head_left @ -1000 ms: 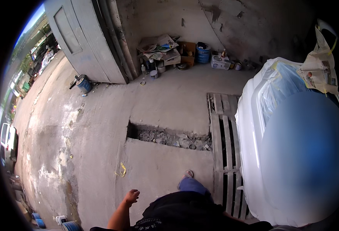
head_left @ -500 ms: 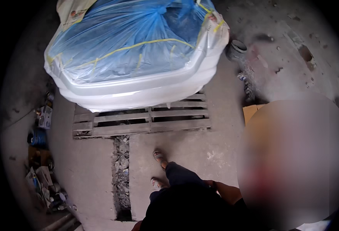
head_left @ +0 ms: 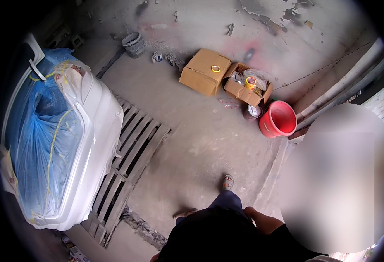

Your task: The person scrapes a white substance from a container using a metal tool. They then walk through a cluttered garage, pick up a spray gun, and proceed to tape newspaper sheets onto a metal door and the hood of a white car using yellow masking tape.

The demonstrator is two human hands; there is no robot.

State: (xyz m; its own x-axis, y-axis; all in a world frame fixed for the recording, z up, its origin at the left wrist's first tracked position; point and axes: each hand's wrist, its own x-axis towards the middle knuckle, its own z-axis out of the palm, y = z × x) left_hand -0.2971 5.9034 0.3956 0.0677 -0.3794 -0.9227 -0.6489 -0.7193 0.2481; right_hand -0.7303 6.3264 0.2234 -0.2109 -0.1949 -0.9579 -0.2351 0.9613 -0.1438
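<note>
The view has swung; a round red plastic bucket (head_left: 268,123) now shows ahead of the right hand (head_left: 252,213).
Hands are apart; the left hand (head_left: 154,258) barely shows, and what either holds is hidden. A white car body (head_left: 93,122) in blue plastic sheet (head_left: 37,148) is now leftward. Brown cardboard boxes (head_left: 202,79) sit ahead on dusty grey floor (head_left: 192,153) by a stained wall (head_left: 209,24).

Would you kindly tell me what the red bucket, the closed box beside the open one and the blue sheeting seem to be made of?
Red bucket: probably plastic, smooth with a mild sheen, evenly coloured.
Closed box: apparently brown cardboard, matte, with flat panels and creased edges.
Blue sheeting: likely thin plastic film, glossy, translucent, gathered into radiating folds.
</note>
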